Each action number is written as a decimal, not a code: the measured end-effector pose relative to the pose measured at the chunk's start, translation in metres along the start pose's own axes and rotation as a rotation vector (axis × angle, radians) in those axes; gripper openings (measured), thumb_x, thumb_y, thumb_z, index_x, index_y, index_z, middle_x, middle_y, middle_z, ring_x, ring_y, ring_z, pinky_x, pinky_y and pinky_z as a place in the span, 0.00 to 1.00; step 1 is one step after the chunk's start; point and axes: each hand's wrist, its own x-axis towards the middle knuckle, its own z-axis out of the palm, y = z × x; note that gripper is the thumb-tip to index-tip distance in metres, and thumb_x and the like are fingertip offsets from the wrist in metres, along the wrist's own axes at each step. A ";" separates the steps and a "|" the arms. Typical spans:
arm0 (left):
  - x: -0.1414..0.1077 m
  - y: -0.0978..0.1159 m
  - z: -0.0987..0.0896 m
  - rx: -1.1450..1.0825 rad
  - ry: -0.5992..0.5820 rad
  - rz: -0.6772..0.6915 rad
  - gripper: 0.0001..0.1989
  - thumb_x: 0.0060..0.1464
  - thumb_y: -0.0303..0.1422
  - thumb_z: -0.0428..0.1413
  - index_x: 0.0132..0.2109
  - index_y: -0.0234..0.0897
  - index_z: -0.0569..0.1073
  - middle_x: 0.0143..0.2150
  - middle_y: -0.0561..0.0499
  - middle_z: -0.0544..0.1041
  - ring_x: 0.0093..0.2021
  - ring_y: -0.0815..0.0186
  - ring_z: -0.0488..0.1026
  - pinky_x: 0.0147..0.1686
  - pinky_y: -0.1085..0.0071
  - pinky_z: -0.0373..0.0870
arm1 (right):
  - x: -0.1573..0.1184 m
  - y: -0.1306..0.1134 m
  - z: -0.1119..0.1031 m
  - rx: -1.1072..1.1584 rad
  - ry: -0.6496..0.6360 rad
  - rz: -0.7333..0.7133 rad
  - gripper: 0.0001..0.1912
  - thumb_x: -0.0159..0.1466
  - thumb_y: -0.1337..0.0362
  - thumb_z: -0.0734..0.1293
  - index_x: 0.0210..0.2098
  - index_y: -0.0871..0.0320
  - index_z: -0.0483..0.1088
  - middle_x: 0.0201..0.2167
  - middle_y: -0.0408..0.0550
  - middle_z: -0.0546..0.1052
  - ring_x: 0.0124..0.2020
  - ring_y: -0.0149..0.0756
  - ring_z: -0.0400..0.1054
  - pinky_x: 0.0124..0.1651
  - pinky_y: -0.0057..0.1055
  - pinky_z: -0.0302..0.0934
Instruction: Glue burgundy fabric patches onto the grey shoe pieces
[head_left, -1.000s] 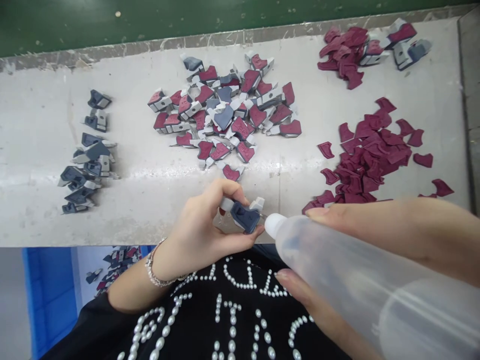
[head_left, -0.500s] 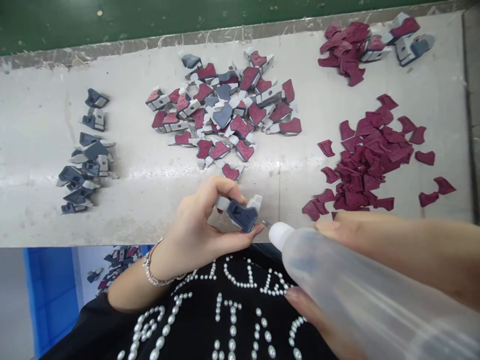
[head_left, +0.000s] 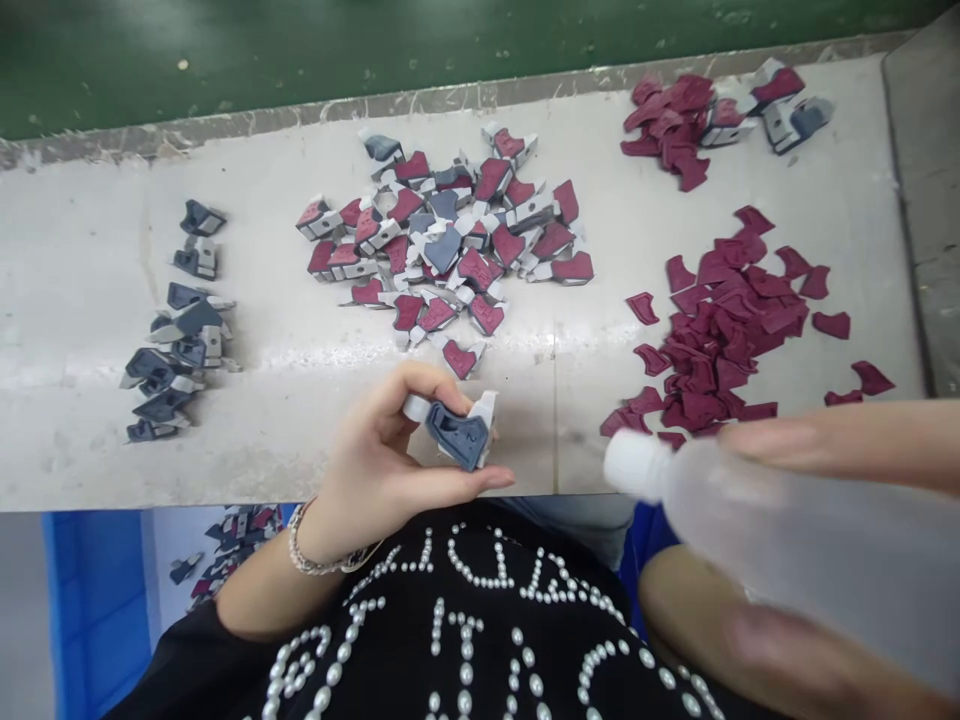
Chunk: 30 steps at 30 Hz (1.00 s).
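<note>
Between thumb and fingers, my left hand (head_left: 382,465) pinches a small grey-and-white plastic part (head_left: 459,435) over the table's near edge. Its dark grey recessed face is turned up toward me. My right hand (head_left: 832,640) is wrapped round a translucent squeeze bottle (head_left: 795,530) with a white cap (head_left: 636,462). The bottle points left, its tip well apart from the part. Beyond my left hand lies a pile of grey-and-white parts (head_left: 444,245), many with maroon faces. Past the bottle, loose maroon inserts (head_left: 735,320) are heaped.
Several grey parts without maroon (head_left: 169,375) lie in a column on the table's left (head_left: 60,400). A second small heap of maroon inserts (head_left: 667,120) sits at the back right beside a few parts. Below the near edge, a blue bin (head_left: 97,600) stands by more mixed parts (head_left: 240,540).
The bottle has drawn back to the right, away from the part in my left hand. My left hand has shifted slightly left, still holding the part.
</note>
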 end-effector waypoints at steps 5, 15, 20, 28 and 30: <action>-0.001 0.002 -0.004 -0.035 -0.019 -0.046 0.25 0.38 0.22 0.72 0.42 0.42 0.70 0.34 0.56 0.74 0.36 0.67 0.79 0.35 0.75 0.78 | 0.034 0.001 0.004 0.053 -0.046 -0.155 0.22 0.59 0.54 0.74 0.51 0.37 0.68 0.45 0.43 0.76 0.45 0.46 0.73 0.47 0.44 0.74; -0.001 -0.016 -0.009 0.303 0.048 0.022 0.18 0.45 0.32 0.70 0.41 0.41 0.71 0.35 0.52 0.76 0.35 0.65 0.78 0.32 0.73 0.78 | 0.076 0.042 0.056 -0.122 -0.195 -0.168 0.17 0.64 0.66 0.70 0.51 0.51 0.68 0.53 0.45 0.76 0.56 0.38 0.70 0.59 0.37 0.65; -0.003 -0.028 -0.014 0.373 0.024 0.055 0.17 0.45 0.32 0.70 0.39 0.41 0.70 0.38 0.51 0.76 0.37 0.64 0.77 0.34 0.70 0.77 | 0.072 0.048 0.021 -0.409 -0.039 -0.046 0.19 0.65 0.65 0.66 0.55 0.56 0.67 0.54 0.52 0.75 0.52 0.43 0.71 0.54 0.43 0.67; 0.002 -0.028 -0.003 0.295 -0.010 0.071 0.12 0.51 0.27 0.65 0.41 0.39 0.71 0.41 0.48 0.75 0.42 0.64 0.76 0.38 0.70 0.79 | 0.100 0.052 0.020 -0.967 0.039 0.165 0.12 0.65 0.73 0.58 0.45 0.66 0.69 0.40 0.64 0.74 0.42 0.53 0.70 0.41 0.43 0.63; 0.001 -0.027 -0.001 0.280 -0.002 0.069 0.11 0.52 0.27 0.65 0.41 0.39 0.72 0.41 0.48 0.75 0.41 0.65 0.77 0.40 0.70 0.79 | 0.104 0.048 0.025 -1.067 -0.009 0.166 0.12 0.64 0.75 0.57 0.42 0.67 0.69 0.37 0.65 0.74 0.39 0.54 0.70 0.37 0.41 0.61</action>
